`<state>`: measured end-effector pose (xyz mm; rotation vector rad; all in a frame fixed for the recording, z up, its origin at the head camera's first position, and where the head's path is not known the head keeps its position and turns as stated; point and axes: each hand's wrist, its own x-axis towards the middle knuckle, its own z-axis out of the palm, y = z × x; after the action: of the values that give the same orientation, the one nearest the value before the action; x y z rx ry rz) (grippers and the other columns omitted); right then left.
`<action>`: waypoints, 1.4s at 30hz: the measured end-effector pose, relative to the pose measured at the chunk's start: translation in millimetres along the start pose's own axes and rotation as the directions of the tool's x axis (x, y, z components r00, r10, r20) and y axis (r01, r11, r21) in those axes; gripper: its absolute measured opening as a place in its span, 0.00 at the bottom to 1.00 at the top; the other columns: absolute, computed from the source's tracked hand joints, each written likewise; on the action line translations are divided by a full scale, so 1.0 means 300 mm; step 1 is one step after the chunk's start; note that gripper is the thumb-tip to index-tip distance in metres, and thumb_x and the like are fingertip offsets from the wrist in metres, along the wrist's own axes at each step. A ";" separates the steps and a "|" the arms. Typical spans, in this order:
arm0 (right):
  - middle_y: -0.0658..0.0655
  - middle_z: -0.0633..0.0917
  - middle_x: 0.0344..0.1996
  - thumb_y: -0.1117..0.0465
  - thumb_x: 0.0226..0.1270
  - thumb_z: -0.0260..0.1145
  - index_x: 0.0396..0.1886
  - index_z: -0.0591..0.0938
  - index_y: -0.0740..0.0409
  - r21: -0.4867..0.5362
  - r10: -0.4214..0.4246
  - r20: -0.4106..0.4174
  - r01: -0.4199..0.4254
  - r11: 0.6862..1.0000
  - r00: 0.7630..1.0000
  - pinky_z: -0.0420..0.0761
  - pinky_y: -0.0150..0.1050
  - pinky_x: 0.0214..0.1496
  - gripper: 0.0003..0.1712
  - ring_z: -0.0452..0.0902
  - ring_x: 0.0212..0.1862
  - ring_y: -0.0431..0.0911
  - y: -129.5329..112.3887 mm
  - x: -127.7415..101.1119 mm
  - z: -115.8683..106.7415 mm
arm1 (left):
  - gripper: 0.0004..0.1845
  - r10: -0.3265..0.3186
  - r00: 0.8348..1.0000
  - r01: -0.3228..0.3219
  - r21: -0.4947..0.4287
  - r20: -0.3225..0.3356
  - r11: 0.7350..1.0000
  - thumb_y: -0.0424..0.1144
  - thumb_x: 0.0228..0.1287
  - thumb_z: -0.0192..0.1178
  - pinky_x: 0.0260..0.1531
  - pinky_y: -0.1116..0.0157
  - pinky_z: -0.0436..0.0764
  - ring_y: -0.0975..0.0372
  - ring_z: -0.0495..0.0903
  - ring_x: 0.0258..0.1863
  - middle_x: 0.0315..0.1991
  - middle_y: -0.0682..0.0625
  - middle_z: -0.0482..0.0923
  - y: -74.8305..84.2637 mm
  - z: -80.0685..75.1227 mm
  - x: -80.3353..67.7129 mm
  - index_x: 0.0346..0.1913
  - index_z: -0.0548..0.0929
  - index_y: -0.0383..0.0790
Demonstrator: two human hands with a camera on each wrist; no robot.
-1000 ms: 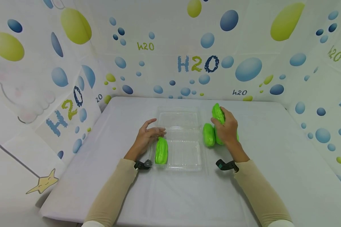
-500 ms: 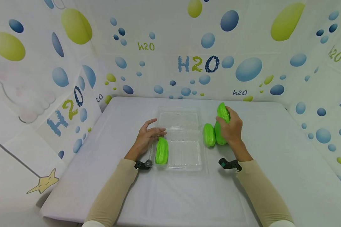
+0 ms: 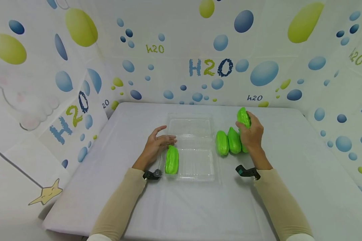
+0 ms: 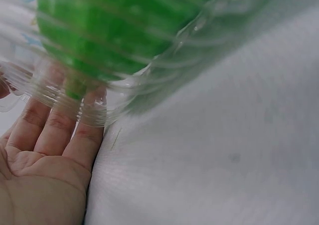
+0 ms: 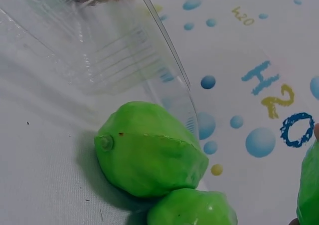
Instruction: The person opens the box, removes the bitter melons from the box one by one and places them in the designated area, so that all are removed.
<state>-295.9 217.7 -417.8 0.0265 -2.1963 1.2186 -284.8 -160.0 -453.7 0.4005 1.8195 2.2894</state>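
My right hand (image 3: 251,132) grips a bright green, lumpy gourd (image 3: 243,117), raised over the right of the table; its edge (image 5: 310,187) enters the right wrist view. Below stand two similar green gourds (image 3: 222,143) side by side, and a third (image 3: 244,147) is partly hidden by the hand. Another gourd (image 3: 171,160) lies at the left side of a clear plastic clamshell box (image 3: 196,164), whose lid is folded back. My left hand (image 3: 158,144) rests at the box's left rim, fingers (image 4: 57,130) straight against the clear wall.
A white cloth (image 3: 175,207) covers the table. The opened lid (image 3: 190,125) lies flat toward the back. Behind rises a white backdrop (image 3: 175,70) printed with blue and green bubbles.
My right hand has moved right with the gourd, uncovering the middle gourd on the table and part of another. The left hand has kept its place at the box.
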 end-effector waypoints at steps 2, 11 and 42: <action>0.62 0.76 0.57 0.59 0.58 0.65 0.63 0.72 0.62 -0.004 0.010 -0.006 -0.010 1.000 1.000 0.70 0.51 0.59 0.31 0.71 0.57 0.55 0.002 0.003 -0.005 | 0.30 -0.003 1.000 0.003 0.003 -0.001 1.000 0.29 0.69 0.50 0.54 0.51 0.75 0.45 0.78 0.52 0.53 0.32 0.76 0.001 0.000 -0.001 0.70 0.52 0.43; 0.62 0.76 0.58 0.58 0.60 0.64 0.64 0.71 0.62 -0.042 0.054 -0.011 -0.054 0.998 0.998 0.69 0.52 0.60 0.31 0.70 0.59 0.55 0.025 0.015 -0.026 | 0.31 -0.001 1.000 0.001 0.027 -0.001 1.000 0.29 0.69 0.51 0.54 0.52 0.76 0.45 0.78 0.52 0.53 0.33 0.76 0.002 0.001 -0.001 0.70 0.53 0.43; 0.64 0.75 0.58 0.52 0.64 0.55 0.65 0.69 0.59 -0.158 0.321 0.023 -0.314 0.936 0.947 0.69 0.55 0.56 0.30 0.70 0.56 0.57 0.158 0.029 -0.097 | 0.31 0.001 1.000 -0.001 0.000 0.001 1.000 0.29 0.69 0.50 0.54 0.51 0.75 0.44 0.78 0.52 0.52 0.33 0.77 0.000 0.000 0.000 0.71 0.52 0.42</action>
<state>-302.4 269.8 -438.0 -0.3800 -2.3962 1.2226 -284.7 -160.0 -453.8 0.4025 1.8196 2.2896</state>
